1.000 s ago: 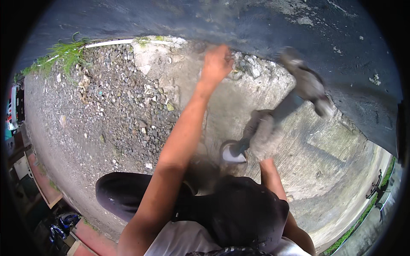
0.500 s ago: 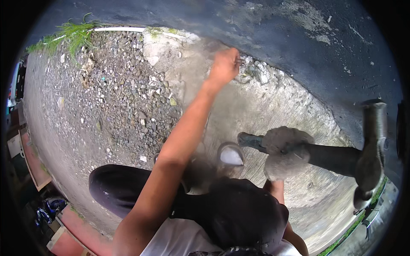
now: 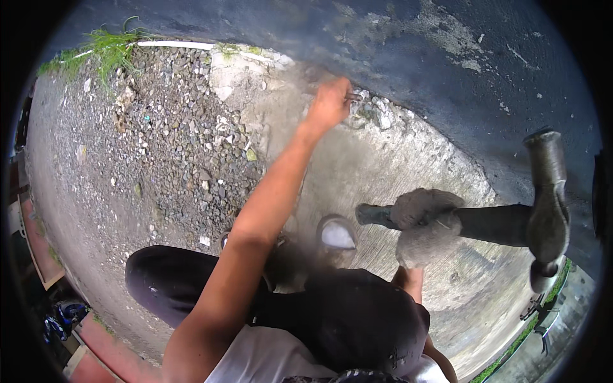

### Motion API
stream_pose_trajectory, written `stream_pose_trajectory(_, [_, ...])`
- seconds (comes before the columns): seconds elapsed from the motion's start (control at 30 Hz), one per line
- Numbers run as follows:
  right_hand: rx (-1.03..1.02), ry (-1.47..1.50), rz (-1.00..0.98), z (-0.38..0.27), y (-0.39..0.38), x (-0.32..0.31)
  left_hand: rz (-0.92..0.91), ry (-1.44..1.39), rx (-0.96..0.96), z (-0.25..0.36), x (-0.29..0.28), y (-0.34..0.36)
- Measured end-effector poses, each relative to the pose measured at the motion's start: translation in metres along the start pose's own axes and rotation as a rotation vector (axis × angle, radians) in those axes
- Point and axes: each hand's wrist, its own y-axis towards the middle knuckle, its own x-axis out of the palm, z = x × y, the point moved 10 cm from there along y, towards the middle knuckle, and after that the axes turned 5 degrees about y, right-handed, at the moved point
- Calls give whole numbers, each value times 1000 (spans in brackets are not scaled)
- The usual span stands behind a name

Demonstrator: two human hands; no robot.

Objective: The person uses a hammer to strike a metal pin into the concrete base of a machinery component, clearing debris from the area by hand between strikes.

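My left hand (image 3: 329,102) is closed on a short metal tool (image 3: 352,96), perhaps a chisel, at the broken concrete edge (image 3: 383,113) along the base of the dark wall. In a grey, dirty glove, my right hand (image 3: 423,230) grips the dark handle of a hammer (image 3: 546,223), held level out to the right, its metal head at the far end. A round object with a pale middle (image 3: 336,237), too unclear to name, lies on the concrete between my arms.
A dark painted wall (image 3: 460,57) runs across the top. Loose gravel (image 3: 179,147) covers the ground to the left, with grass (image 3: 108,54) and a white pipe (image 3: 172,45) by the wall. Rough concrete (image 3: 466,287) extends rightward. My dark-clothed knees (image 3: 166,281) are below.
Over the last second the hammer has swung from a slanted position near the wall to a level one at the right. My left hand is slightly farther right, still at the broken edge.
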Motion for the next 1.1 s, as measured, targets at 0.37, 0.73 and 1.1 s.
stream_pose_trajectory(0.37, [555,-479,93,52,3,-19,0,-51,34,13,3,9])
stream_pose_trajectory(0.73, [381,-1276,-166,31,48,19,-79,159,97,18,-13,-45])
stream_pose_trajectory(1.1, [-209,-938,-203,-26,4,21,-140,225,76,11,11,-60])
